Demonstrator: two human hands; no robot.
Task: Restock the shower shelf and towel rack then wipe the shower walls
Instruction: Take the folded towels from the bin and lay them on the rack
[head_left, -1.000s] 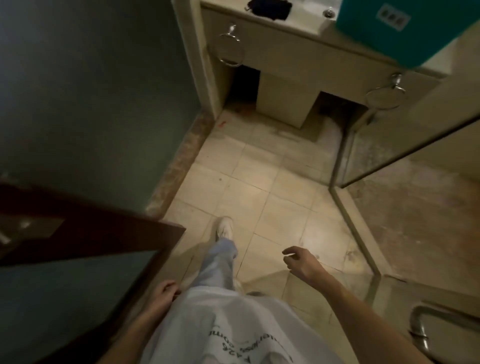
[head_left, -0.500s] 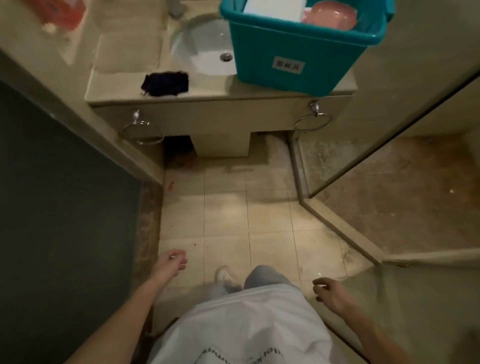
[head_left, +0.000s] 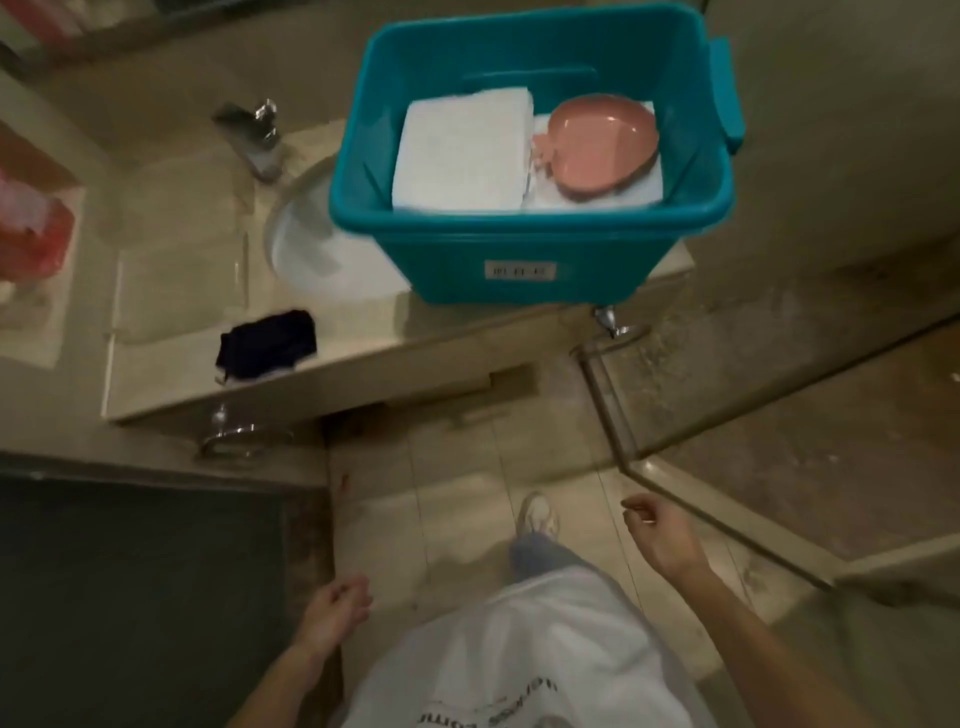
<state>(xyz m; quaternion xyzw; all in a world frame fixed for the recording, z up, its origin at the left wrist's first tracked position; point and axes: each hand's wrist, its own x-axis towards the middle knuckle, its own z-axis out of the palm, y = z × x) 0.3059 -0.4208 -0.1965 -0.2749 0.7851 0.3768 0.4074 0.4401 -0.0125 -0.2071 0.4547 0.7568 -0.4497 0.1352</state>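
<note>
Towels (head_left: 462, 150): folded white stack inside the teal bin (head_left: 519, 254), 12 o'clock in view, left half of the bin. Pink dish (head_left: 602, 148) sits at 3 o'clock of that stack, resting on a second white folded piece (head_left: 597, 200). Bin stands on the vanity surface (head_left: 363, 332), partly overhanging the white sink (head_left: 311, 249); small white label on its near wall, text unreadable. Faucet (head_left: 254, 135) at 10 o'clock of the bin. Dark cloth (head_left: 267, 340) lies on the surface near its front edge, 7 o'clock of the bin, apart from it. Chrome towel ring (head_left: 234, 436) on the vanity front below the cloth, second ring (head_left: 615, 325) under the bin's right corner. Red-pink pack (head_left: 31, 228) at 9 o'clock, blurred. Glass shower panel (head_left: 779, 389) runs 3 to 4 o'clock. Left hand (head_left: 332, 618) at 7 o'clock, fingers (head_left: 353, 592) loosely curled, holding nothing. Right hand (head_left: 660, 535) at 5 o'clock, fingers (head_left: 636, 506) loosely curled, nothing in them. Both hands hang over the tiled floor (head_left: 457, 467), well apart from the bin. One shoe (head_left: 537, 514) on the floor between the hands; white shirt (head_left: 519, 649) at 6 o'clock.
</note>
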